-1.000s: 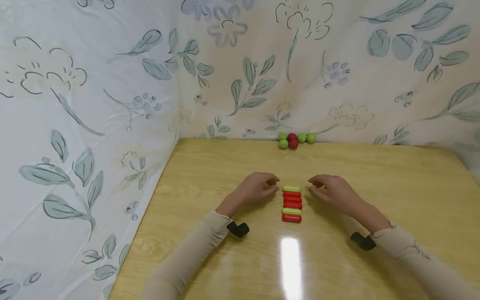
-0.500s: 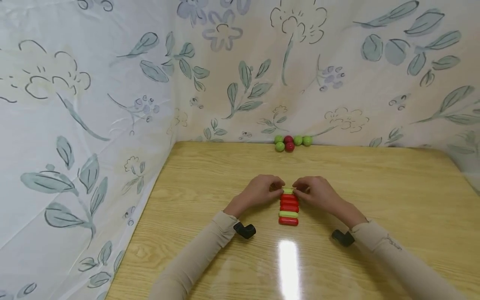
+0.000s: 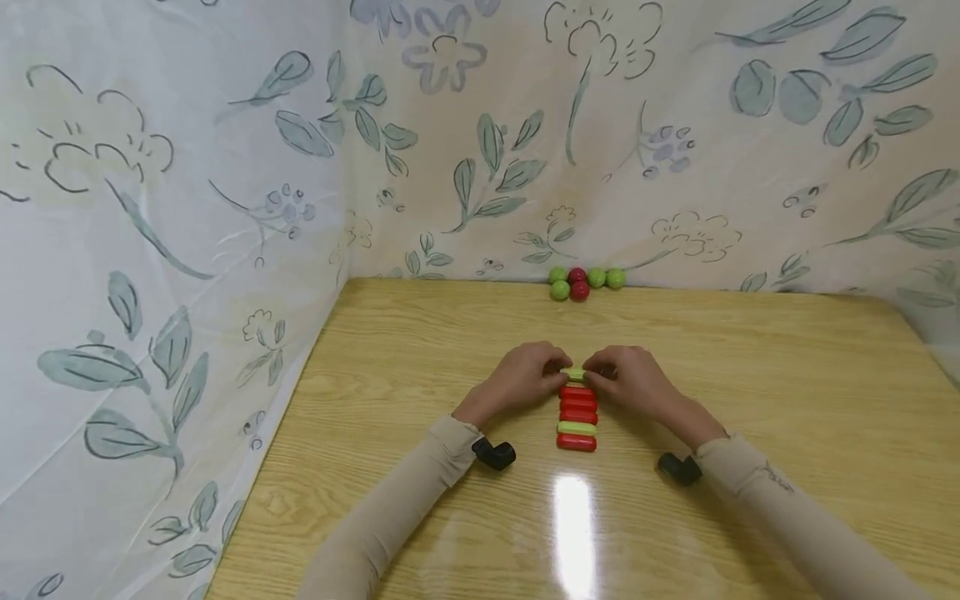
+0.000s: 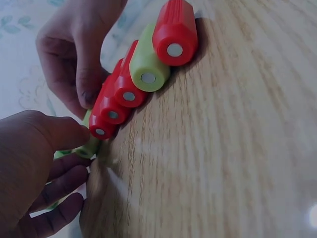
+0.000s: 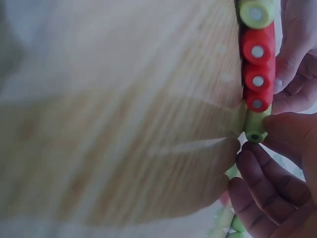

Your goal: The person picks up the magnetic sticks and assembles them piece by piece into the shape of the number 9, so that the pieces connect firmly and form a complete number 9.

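Note:
A row of short, stubby rods with silver discs in their ends lies on the wooden table. At its far end is a yellow-green rod [image 3: 576,375], standing slightly apart from the nearest red rod [image 3: 577,392] in the head view. My left hand [image 3: 525,373] pinches its left end between thumb and fingers. At the other end, my right hand [image 3: 634,382] pinches it the same way. Nearer me lie more red rods, a second yellow-green rod [image 3: 577,428] and a last red rod [image 3: 576,442]. Fingers partly hide the held rod in both wrist views.
Several green balls [image 3: 596,277] and two red balls [image 3: 579,290] sit together at the table's back edge. Patterned cloth [image 3: 450,167] hangs behind the table [image 3: 420,333] and along its left side. Each wrist wears a black camera mount [image 3: 495,454].
Both hands came inward to the far yellow-green rod and took hold of its ends. Since half a second ago, that rod has shifted slightly away from the red ones.

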Demonstrator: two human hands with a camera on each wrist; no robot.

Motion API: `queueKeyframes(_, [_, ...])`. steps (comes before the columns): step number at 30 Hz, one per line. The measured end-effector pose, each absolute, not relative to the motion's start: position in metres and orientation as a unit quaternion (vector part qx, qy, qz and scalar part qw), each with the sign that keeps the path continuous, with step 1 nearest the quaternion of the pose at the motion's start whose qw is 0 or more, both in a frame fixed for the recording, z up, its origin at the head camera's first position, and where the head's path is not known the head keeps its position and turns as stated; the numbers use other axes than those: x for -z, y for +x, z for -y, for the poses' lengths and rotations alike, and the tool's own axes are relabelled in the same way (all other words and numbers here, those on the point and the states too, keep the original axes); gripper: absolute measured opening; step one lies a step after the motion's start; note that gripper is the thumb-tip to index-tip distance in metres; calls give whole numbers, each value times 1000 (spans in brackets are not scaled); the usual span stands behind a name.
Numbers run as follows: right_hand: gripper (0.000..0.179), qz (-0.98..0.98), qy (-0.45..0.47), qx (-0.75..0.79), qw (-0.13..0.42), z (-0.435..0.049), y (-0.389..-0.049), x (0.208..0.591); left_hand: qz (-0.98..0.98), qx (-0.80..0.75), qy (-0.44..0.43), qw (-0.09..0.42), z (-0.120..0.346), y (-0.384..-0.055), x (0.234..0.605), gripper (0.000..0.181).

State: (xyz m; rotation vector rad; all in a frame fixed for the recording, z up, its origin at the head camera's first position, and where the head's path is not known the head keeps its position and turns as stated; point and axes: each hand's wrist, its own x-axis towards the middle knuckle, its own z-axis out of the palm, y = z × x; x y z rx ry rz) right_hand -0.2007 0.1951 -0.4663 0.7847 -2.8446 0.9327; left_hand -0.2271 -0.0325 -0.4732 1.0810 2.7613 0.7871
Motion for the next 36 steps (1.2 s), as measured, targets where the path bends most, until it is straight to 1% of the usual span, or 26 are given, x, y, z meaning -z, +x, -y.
queueKeyframes(7, [12,921,241,-303,32,-195,-215,468,-911,-198,361,14,25,-242,474,25])
queueKeyframes(16, [9,918,241,-314,33,-193,-232,466,-924,-158,348,9,24,-249,474,22])
queueKeyframes(18, [10,916,228,-326,48,-197,-241,465,-926,-152,345,11,26,-249,474,22])
queueKeyframes(24, [17,922,160,-328,132,-216,-284,459,-925,-159,344,14,29,-253,471,23])
queueKeyframes(26, [20,926,140,-321,141,-222,-297,456,-924,-165,346,16,30,-254,470,23])
queueKeyframes(31, [37,943,113,-292,109,-234,-318,452,-921,-169,350,27,29,-255,469,24])
queueKeyframes(36, [45,955,85,-273,79,-242,-328,454,-918,-173,355,37,26,-253,468,24])
